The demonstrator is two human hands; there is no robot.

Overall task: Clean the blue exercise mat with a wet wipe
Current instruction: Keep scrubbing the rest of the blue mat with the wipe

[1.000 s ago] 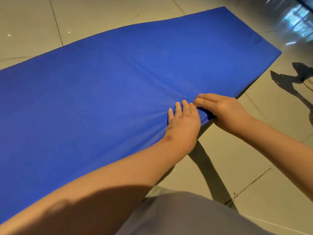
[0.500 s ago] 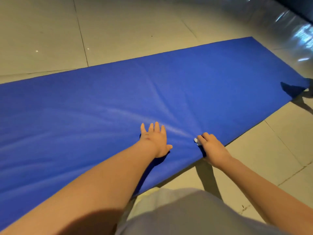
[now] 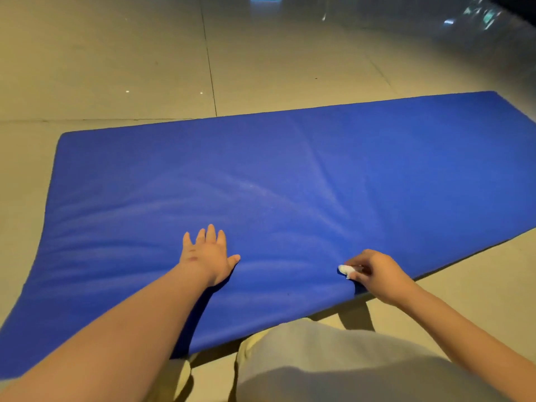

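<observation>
The blue exercise mat (image 3: 290,175) lies flat on the tiled floor and spans most of the view, with soft ripples running across its near half. My left hand (image 3: 207,253) presses flat on the mat near its front edge, fingers straight and spread. My right hand (image 3: 374,274) sits at the mat's front edge further right, its fingers curled round a small bunched white wet wipe (image 3: 346,269). The wipe touches the mat surface. Part of the wipe is hidden inside my fingers.
Beige glossy floor tiles (image 3: 145,68) surround the mat on all sides. My grey-clad knee (image 3: 333,364) is just in front of the mat's near edge. Reflected light shows on the floor at the top right.
My left hand has slid leftward across the mat, away from my right hand. My view has risen and pulled back, so the mat's left end now shows. The wipe is now plainly visible.
</observation>
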